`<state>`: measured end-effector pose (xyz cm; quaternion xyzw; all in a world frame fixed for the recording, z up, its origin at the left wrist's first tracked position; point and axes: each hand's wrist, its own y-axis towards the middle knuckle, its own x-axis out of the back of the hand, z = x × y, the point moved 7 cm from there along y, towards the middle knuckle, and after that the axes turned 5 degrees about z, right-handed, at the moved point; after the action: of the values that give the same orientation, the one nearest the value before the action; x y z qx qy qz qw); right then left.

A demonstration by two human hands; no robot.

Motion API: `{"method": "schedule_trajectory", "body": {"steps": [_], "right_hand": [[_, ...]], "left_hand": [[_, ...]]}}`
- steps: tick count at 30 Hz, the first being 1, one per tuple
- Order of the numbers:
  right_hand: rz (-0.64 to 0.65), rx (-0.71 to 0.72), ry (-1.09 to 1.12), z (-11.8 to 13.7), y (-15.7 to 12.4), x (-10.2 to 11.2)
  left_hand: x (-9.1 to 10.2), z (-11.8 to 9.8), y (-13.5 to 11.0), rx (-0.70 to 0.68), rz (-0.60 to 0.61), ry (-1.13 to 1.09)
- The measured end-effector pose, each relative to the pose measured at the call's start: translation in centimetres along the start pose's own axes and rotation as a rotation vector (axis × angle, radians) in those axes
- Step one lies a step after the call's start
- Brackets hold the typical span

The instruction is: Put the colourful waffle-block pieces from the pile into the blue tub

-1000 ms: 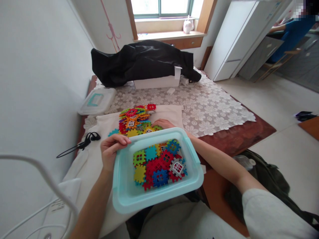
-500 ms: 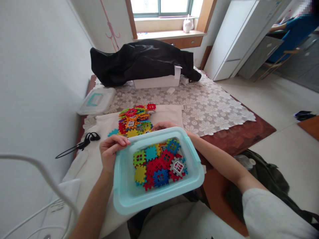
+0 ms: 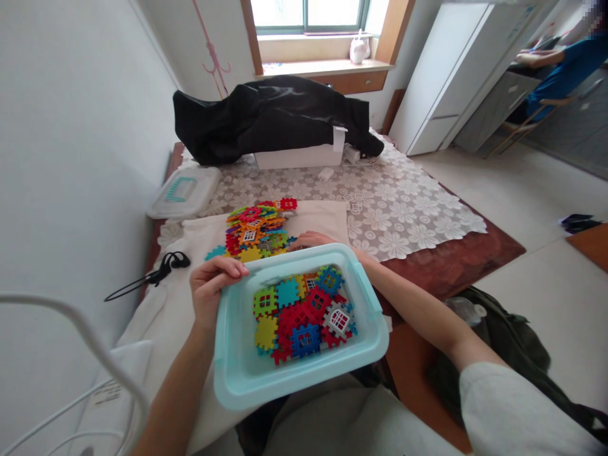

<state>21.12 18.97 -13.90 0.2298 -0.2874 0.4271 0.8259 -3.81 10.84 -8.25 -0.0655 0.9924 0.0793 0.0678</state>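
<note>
A light teal plastic storage box (image 3: pixel 237 380) is tilted toward me, with red, blue, yellow, green and grey notched building tiles (image 3: pixel 304 310) lying in its bottom. My left hand (image 3: pixel 213 282) grips its upper left corner, thumb over the rim. Behind the far rim is my right hand (image 3: pixel 313 239), beside a heap of similar colourful tiles (image 3: pixel 254 231) on a cream cloth (image 3: pixel 323 215). The rim covers most of the right hand's fingers, so what they touch cannot be made out.
A clear lid with a teal handle (image 3: pixel 183 193) lies at the back left, near black earphones (image 3: pixel 166 269). White window-shaped pieces (image 3: pixel 358 201) rest on the lace tablecloth (image 3: pixel 403 209). A black cover (image 3: pixel 285 117) drapes a white box. Another person in blue (image 3: pixel 565 73) sits far right.
The box has shifted very slightly left and its tiles lie as before. Both hands stay in nearly the same place. The seated person's arm and body have moved a little.
</note>
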Motion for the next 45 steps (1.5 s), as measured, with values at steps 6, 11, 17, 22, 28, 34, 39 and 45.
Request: {"method": "schedule_trajectory", "body": {"steps": [6, 11, 17, 22, 28, 34, 39, 45], "right_hand": [[-0.011, -0.109, -0.050, 0.1, -0.1, 0.4], [-0.008, -0.141, -0.055, -0.3, 0.2, 0.4], [-0.066, -0.160, -0.176, -1.1, -0.3, 0.2], [-0.028, -0.120, -0.239, -1.6, -0.5, -0.1], [-0.060, -0.195, -0.183, -2.3, -0.2, 0.4], [-0.082, -0.232, -0.153, -3.9, 0.2, 0.4], [-0.081, -0.160, 0.020, -4.1, 0.1, 0.7], [0.043, -0.125, 0.337, -2.1, -1.0, 0.8]], "left_hand": [[0.0, 0.0, 0.0, 0.010, -0.004, -0.011], [0.1, 0.1, 0.1, 0.008, 0.002, 0.000], [0.2, 0.1, 0.0, -0.014, 0.002, 0.036], [0.1, 0.1, 0.0, 0.002, -0.001, 0.018], [0.1, 0.0, 0.0, -0.011, -0.002, 0.037], [0.2, 0.2, 0.1, -0.005, 0.004, 0.041], [0.1, 0.1, 0.1, -0.006, 0.006, 0.022], [0.0, 0.0, 0.0, -0.010, 0.004, 0.011]]}}
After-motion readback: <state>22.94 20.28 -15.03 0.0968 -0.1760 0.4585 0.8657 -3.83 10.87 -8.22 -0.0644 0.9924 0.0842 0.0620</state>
